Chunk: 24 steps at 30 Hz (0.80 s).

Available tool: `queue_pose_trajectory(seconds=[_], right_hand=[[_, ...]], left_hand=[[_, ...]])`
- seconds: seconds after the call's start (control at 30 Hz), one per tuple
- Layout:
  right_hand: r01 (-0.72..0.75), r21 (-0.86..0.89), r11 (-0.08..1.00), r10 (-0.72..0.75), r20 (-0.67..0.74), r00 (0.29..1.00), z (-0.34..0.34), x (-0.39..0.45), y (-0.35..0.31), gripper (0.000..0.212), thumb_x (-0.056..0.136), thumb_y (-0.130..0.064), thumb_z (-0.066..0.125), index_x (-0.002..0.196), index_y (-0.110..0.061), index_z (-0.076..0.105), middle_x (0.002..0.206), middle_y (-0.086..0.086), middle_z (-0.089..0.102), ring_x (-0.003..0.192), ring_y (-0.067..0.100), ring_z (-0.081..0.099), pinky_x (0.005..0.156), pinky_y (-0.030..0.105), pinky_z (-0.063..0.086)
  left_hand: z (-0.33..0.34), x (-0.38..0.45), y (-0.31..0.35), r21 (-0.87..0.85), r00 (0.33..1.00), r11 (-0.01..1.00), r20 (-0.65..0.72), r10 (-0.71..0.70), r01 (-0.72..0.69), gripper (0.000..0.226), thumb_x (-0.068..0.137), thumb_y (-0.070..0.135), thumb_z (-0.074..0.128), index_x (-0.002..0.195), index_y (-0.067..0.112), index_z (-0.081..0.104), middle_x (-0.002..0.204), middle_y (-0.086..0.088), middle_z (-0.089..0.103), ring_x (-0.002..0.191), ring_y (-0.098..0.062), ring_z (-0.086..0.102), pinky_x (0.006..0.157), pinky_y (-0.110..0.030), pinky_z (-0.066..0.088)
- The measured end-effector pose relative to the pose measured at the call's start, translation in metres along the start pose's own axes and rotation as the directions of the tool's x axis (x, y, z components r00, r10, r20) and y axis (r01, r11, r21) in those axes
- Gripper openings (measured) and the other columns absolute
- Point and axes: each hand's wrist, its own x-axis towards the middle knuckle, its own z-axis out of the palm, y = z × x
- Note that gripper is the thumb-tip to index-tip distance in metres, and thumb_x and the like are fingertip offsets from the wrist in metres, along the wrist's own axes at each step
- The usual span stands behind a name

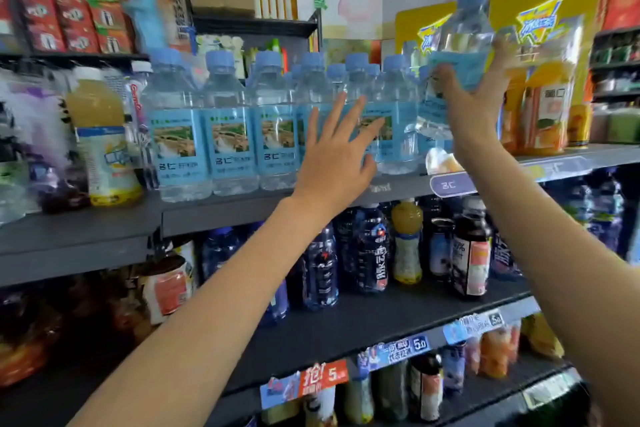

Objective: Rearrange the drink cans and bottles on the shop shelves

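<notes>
On the grey metal shop shelf [214, 208] at about eye level, I see a long row of clear plastic water bottles with blue caps and blue picture labels [228, 128]; they stand upright, close side by side, and more of them stand behind the front ones. At the left end of this row there is a yellow juice bottle with a white cap [100, 135], and at the right end some orange juice packs in clear wrapping [543, 104]. The shelf below carries dark blue sport drink bottles [372, 250].

My right hand [479, 97] holds one more clear water bottle with a blue cap [464, 42] up in the air, above the right end of the row; the thumb and the fingers are curled round its blue label, and the bottle leans a little to the left. My left hand [337, 156] is empty, with fingers spread and straight, in front of the bottles at the right part of the row. I cannot tell if it touches them.

I judge that this lifted bottle goes into the row. To do it well, I would steady the neighbours with the flat left hand, bring the bottle upright first, then lower it straight into a free place with the label to the front, so it does not knock the others down.
</notes>
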Motion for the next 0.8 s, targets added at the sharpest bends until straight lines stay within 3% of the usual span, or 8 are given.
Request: queue_pose_trajectory(seconds=[0.13, 0.27, 0.33, 0.43, 0.57, 0.63, 0.8], right_hand=[[-0.048, -0.067, 0.997, 0.056, 0.119, 0.991, -0.005, 0.027, 0.021, 0.082, 0.073, -0.038, 0.071, 0.141, -0.016, 0.031, 0.13, 0.017, 0.036, 0.116, 0.027, 0.048, 0.1, 0.044, 0.043], [-0.144, -0.054, 0.988, 0.152, 0.223, 0.963, 0.005, 0.025, 0.048, 0.074, 0.075, -0.036, 0.073, 0.134, -0.014, 0.034, 0.132, 0.016, 0.039, 0.114, 0.031, 0.049, 0.098, 0.048, 0.043], [-0.177, -0.132, 0.975, 0.207, 0.279, 0.938, 0.004, 0.019, 0.056, 0.068, 0.085, -0.036, 0.065, 0.138, -0.014, 0.028, 0.137, 0.017, 0.032, 0.119, 0.033, 0.043, 0.1, 0.041, 0.04], [-0.083, -0.289, 0.954, 0.189, 0.36, 0.914, -0.004, 0.018, 0.058, 0.067, 0.095, -0.037, 0.049, 0.145, -0.008, 0.016, 0.144, 0.019, 0.02, 0.129, 0.034, 0.034, 0.097, 0.033, 0.034], [0.122, -0.467, 0.876, 0.115, 0.447, 0.887, -0.015, 0.027, 0.052, 0.065, 0.097, -0.034, 0.047, 0.144, -0.001, 0.017, 0.144, 0.019, 0.025, 0.122, 0.034, 0.042, 0.077, 0.026, 0.033], [0.18, -0.494, 0.851, 0.073, 0.45, 0.89, -0.019, 0.025, 0.052, 0.065, 0.095, -0.039, 0.049, 0.141, -0.002, 0.023, 0.141, 0.017, 0.03, 0.121, 0.034, 0.043, 0.081, 0.032, 0.037], [0.144, -0.441, 0.886, 0.106, 0.496, 0.862, -0.028, 0.024, 0.047, 0.063, 0.092, -0.037, 0.055, 0.138, -0.004, 0.028, 0.135, 0.016, 0.038, 0.117, 0.032, 0.047, 0.091, 0.042, 0.044]], left_hand=[[0.036, 0.012, 0.021, 0.173, 0.995, 0.984, 0.085, -0.053, 0.038, 0.051, 0.099, 0.044, 0.03, 0.147, 0.037, 0.018, 0.157, 0.002, -0.009, 0.141, -0.03, -0.023, 0.106, -0.051, -0.025], [0.052, 0.012, 0.017, 0.301, 0.999, 0.954, 0.049, -0.019, 0.004, 0.052, 0.096, 0.05, 0.024, 0.146, 0.038, 0.021, 0.157, 0.005, -0.003, 0.138, -0.032, -0.026, 0.105, -0.05, -0.028], [0.054, 0.012, 0.014, 0.296, 1.0, 0.955, 0.023, -0.015, 0.007, 0.052, 0.095, 0.051, 0.022, 0.145, 0.036, 0.026, 0.156, 0.005, 0.004, 0.139, -0.029, -0.022, 0.107, -0.048, -0.025], [0.054, 0.012, 0.015, 0.275, 1.0, 0.961, 0.004, -0.014, 0.012, 0.052, 0.094, 0.049, 0.022, 0.142, 0.033, 0.034, 0.156, 0.002, 0.015, 0.141, -0.029, -0.016, 0.109, -0.048, -0.021], [0.054, 0.011, 0.013, 0.244, 1.0, 0.97, -0.005, -0.018, 0.018, 0.051, 0.095, 0.046, 0.025, 0.142, 0.032, 0.037, 0.155, 0.003, 0.017, 0.142, -0.031, -0.012, 0.111, -0.049, -0.018], [0.054, 0.011, 0.015, 0.238, 1.0, 0.971, -0.013, -0.015, 0.018, 0.05, 0.094, 0.044, 0.026, 0.141, 0.03, 0.039, 0.155, 0.002, 0.019, 0.142, -0.032, -0.011, 0.111, -0.05, -0.017], [0.053, 0.011, 0.017, 0.196, 0.996, 0.979, -0.082, -0.034, 0.05, 0.047, 0.093, 0.038, 0.029, 0.135, 0.028, 0.048, 0.152, 0.003, 0.03, 0.143, -0.031, -0.002, 0.113, -0.049, -0.011]])
